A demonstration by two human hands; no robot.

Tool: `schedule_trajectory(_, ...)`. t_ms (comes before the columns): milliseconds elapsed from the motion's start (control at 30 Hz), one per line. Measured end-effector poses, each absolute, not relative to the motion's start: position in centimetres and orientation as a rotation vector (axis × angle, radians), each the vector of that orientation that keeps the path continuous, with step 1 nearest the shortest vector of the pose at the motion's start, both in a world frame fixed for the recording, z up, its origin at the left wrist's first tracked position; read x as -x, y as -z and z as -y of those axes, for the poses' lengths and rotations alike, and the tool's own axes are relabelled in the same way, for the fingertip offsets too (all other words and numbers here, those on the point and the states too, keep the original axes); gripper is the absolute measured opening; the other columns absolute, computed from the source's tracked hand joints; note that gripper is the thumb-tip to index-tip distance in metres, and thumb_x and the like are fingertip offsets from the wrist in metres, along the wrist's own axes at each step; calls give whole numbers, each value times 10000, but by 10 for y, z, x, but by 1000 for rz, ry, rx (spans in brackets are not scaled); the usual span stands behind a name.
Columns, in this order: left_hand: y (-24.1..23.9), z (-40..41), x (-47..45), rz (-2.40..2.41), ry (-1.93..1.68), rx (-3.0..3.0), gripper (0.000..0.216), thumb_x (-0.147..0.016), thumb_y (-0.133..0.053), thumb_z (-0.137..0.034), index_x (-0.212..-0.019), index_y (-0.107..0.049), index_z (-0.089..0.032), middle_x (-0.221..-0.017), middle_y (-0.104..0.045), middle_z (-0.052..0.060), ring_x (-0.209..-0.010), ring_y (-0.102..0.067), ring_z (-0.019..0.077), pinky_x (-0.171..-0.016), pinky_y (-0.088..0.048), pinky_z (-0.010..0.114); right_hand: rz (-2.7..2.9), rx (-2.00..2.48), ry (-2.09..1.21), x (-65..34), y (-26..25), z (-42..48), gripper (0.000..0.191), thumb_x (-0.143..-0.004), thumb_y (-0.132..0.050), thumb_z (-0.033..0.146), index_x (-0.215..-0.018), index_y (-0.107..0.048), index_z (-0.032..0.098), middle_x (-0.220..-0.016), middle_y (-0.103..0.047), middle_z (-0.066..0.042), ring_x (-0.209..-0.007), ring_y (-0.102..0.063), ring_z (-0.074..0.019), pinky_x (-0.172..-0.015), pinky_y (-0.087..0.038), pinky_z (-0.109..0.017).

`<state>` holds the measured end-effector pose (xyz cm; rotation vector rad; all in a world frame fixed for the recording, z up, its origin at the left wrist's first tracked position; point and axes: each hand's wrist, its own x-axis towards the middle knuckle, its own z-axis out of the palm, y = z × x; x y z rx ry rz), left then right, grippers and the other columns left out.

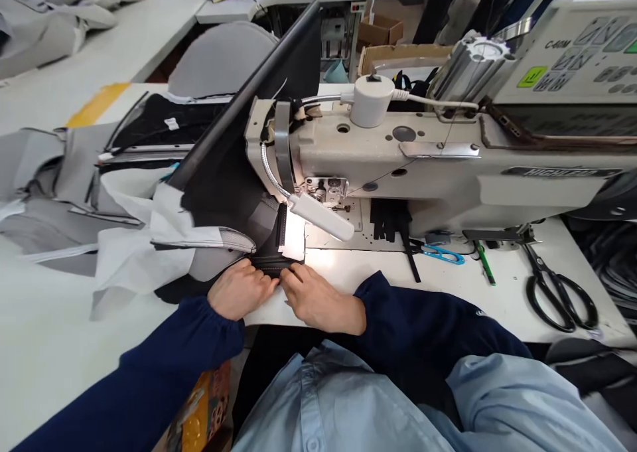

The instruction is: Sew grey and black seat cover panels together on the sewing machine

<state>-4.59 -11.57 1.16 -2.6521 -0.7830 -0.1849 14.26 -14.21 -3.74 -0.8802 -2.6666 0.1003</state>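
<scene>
Side by side at the table's front edge, my left hand (243, 289) and my right hand (313, 294) are both closed on the edge of a black fabric piece (271, 264) with a stitched seam. The piece runs up and back to the left of the sewing machine (348, 143), with a large black panel (233, 173) standing tilted behind. White backing cloth (149, 233) and a grey zipper-like strip (219, 238) lie by my left hand. A lit white lamp (322, 217) shines at the needle area, just beyond my fingers.
Black strips (391, 221), blue thread snips (440, 253), a green pen-like tool (485, 264) and large black scissors (557, 289) lie right of my hands. Grey fabric pieces (34, 173) pile up at left. A control panel (582, 54) stands at the upper right.
</scene>
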Motion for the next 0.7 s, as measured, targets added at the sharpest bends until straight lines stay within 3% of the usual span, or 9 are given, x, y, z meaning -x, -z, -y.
schedule_trajectory(67,-14,116,41,869,223,2665,422,-942,-386,-190,-552,-546,-169,-511,-519,4,-486,-499,138,-564,-390,286,2631,860,2,-141,41,153,317,-935,-425,158,-1161,-548,-27,-1175,-567,-216,-1105,-515,-304,-938,-452,-435)
schedule_trajectory(167,-18,106,34,1060,146,2645,238,-927,-411,-185,-928,-649,-169,-808,-628,34,-561,-551,123,-530,-402,254,2606,868,105,-143,45,160,373,-930,-438,157,-1233,-487,-56,-1209,-551,-254,-1161,-508,-342,-976,-427,-482)
schedule_trajectory(233,-17,98,30,1130,64,2653,302,-901,-436,-168,-1150,-597,-221,-1092,-617,76,-629,-588,128,-545,-428,256,2625,859,127,-144,44,161,361,-934,-430,159,-1226,-492,-45,-1213,-552,-268,-1159,-527,-345,-983,-421,-499)
schedule_trajectory(333,-9,92,25,1039,17,2758,416,-854,-439,-90,-1207,-577,-262,-1314,-533,90,-894,-628,196,-684,-492,297,2665,809,165,-147,40,161,336,-934,-408,144,-1206,-508,-26,-1216,-560,-274,-1140,-557,-335,-976,-432,-496)
schedule_trajectory(400,-2,91,21,936,97,2828,438,-838,-405,-48,-1204,-585,-208,-1302,-561,94,-1084,-578,222,-837,-492,328,2658,788,198,-147,38,160,327,-928,-395,129,-1182,-519,-35,-1190,-576,-276,-1117,-573,-332,-965,-442,-485)
schedule_trajectory(500,10,94,13,964,358,2806,399,-854,-343,-43,-1138,-612,-118,-1200,-636,107,-1123,-563,203,-971,-442,339,2606,774,199,-148,38,154,311,-916,-381,106,-1132,-546,-46,-1109,-611,-266,-1073,-591,-322,-964,-447,-470)
schedule_trajectory(633,19,96,3,1242,673,2706,318,-906,-366,-119,-1066,-640,-136,-1086,-689,78,-974,-619,178,-857,-495,307,2598,787,-6,-154,42,132,281,-927,-333,88,-938,-612,53,-899,-647,-159,-887,-615,-230,-861,-507,-376)
schedule_trajectory(700,21,95,1,1290,814,2686,279,-911,-401,-129,-1013,-659,-156,-1033,-709,53,-915,-631,167,-791,-505,291,2581,870,-53,-158,44,122,297,-941,-319,109,-906,-612,71,-886,-638,-153,-873,-600,-225,-838,-513,-377)
